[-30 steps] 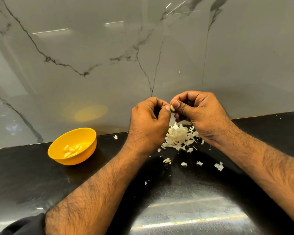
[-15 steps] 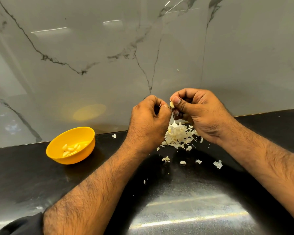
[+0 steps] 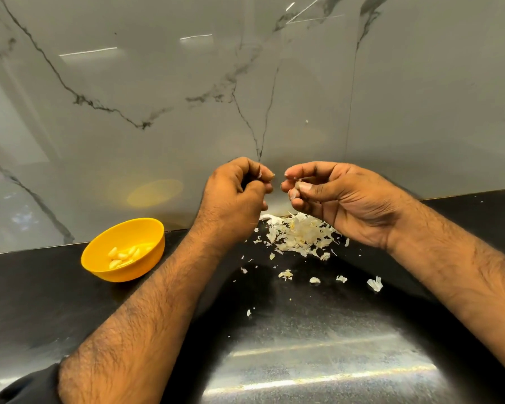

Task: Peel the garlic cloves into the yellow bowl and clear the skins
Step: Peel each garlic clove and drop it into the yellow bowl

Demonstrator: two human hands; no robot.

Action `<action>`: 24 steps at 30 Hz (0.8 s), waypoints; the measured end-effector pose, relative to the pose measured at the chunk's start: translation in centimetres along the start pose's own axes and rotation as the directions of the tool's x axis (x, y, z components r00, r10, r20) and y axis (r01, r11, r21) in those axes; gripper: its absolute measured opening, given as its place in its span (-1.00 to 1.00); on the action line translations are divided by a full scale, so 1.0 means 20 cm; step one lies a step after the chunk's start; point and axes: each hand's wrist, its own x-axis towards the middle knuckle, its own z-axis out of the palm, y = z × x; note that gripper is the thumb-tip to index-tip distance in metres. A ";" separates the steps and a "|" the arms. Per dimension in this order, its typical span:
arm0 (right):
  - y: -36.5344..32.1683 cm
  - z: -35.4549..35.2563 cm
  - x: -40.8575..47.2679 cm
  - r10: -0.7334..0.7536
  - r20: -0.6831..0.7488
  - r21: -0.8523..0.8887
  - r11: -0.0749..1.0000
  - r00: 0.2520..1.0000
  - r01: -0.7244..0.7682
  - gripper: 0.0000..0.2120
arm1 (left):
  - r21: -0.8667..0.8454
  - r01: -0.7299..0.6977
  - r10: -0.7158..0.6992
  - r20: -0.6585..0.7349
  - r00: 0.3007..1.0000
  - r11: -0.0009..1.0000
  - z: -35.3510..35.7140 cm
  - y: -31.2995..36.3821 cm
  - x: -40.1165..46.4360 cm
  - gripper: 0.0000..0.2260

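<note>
Above the black counter both forearms reach toward its back edge. The right hand turns palm-up, thumb and fingers pinching a small garlic clove, mostly hidden. The left hand curls, fingertips pinching a scrap of skin. Below them lies the skin pile; the yellow bowl sits by the back edge, left.

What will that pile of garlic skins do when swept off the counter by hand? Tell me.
The pile of garlic skins looks like thin, curled flakes, so probably very light and floppy, apt to scatter rather than slide as one mass. Stray bits already lie apart on the black counter, which suggests they drift easily. Some may cling to the fingers.
</note>
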 end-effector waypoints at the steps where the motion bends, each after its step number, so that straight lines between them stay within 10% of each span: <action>1: 0.00 0.00 0.00 -0.009 -0.002 -0.034 0.999 1.000 0.009 -0.74 | 0.037 0.000 -0.001 0.036 0.999 0.999 -0.02 0.00 0.01 -0.76; 9: 0.01 0.01 -0.01 0.043 0.004 -0.391 0.920 0.999 -0.039 -0.83 | 0.255 -0.027 -0.005 0.123 0.992 0.967 -0.07 -0.05 0.02 -0.92; 24: 0.02 0.02 -0.01 -0.003 0.062 -0.538 0.842 0.998 0.036 -0.76 | 0.276 -0.025 -0.021 0.164 0.986 0.961 -0.09 -0.07 0.03 -0.88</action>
